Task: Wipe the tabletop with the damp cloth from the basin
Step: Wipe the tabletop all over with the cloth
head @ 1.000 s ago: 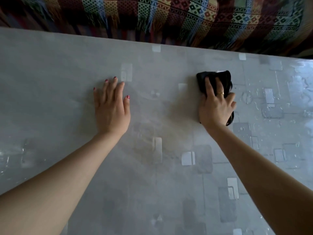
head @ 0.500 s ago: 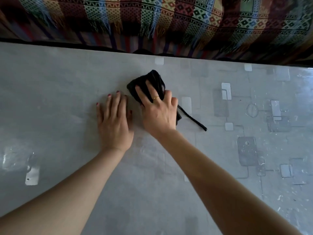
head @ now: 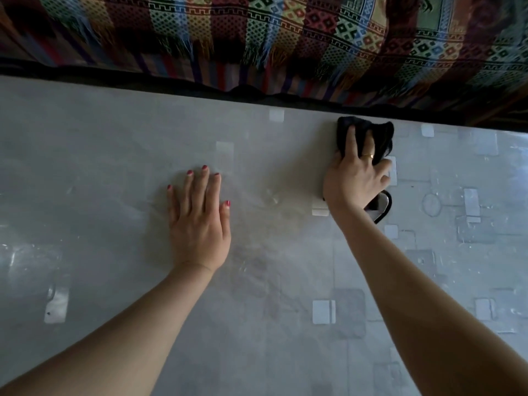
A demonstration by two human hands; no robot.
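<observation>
Midway, I judge: right hand (head: 355,178) grips the cloth (head: 368,135) at the tabletop (head: 114,144) far edge, left hand (head: 200,221) flat, near side unwiped.

Black cloth (head: 377,138), grey square-patterned tabletop (head: 114,138), multicoloured diamond-patterned blanket (head: 257,32).

— How much of the cloth (head: 368,138) could you see?
— Only part. The right hand (head: 355,178) lay over its middle, so just the far bunch and a dark loop near the wrist showed.
— And the arms?
— Both ran out past the bottom edge. The table (head: 114,144) was cut at the left, right and bottom too.
— The patterned blanket (head: 257,38) behind?
— Cropped at the top. What it covered couldn't be told.
</observation>
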